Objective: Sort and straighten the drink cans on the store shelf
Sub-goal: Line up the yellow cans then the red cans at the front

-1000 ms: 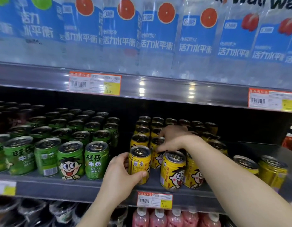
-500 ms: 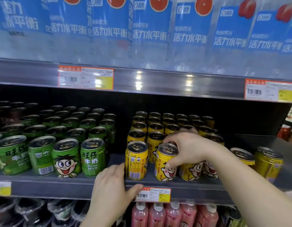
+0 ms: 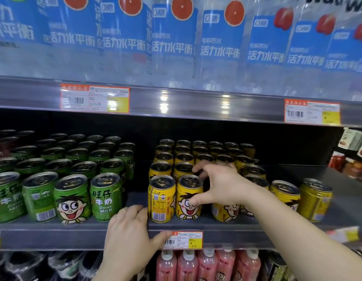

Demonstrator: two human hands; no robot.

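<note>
Yellow drink cans fill the right half of the middle shelf (image 3: 74,236), green drink cans (image 3: 71,199) the left half. The front-left yellow can (image 3: 161,199) shows its barcode side. Beside it stands a yellow can with a cartoon face (image 3: 186,207), upright and facing out. My right hand (image 3: 220,185) grips this can, thumb on its front and fingers over the back of its rim. My left hand (image 3: 129,236) rests on the shelf's front edge just left of the barcode can, holding nothing. Two more yellow cans (image 3: 316,199) stand apart at the right.
Blue-labelled water bottles (image 3: 172,37) line the shelf above, with price tags on its rail (image 3: 95,100). A price tag (image 3: 185,240) sits under the yellow cans. Pink bottles (image 3: 196,264) stand on the shelf below. A gap separates green and yellow cans.
My left hand let go of the front-left yellow can and dropped to the shelf edge. My right hand came forward from the back rows and took the face can, which now faces out.
</note>
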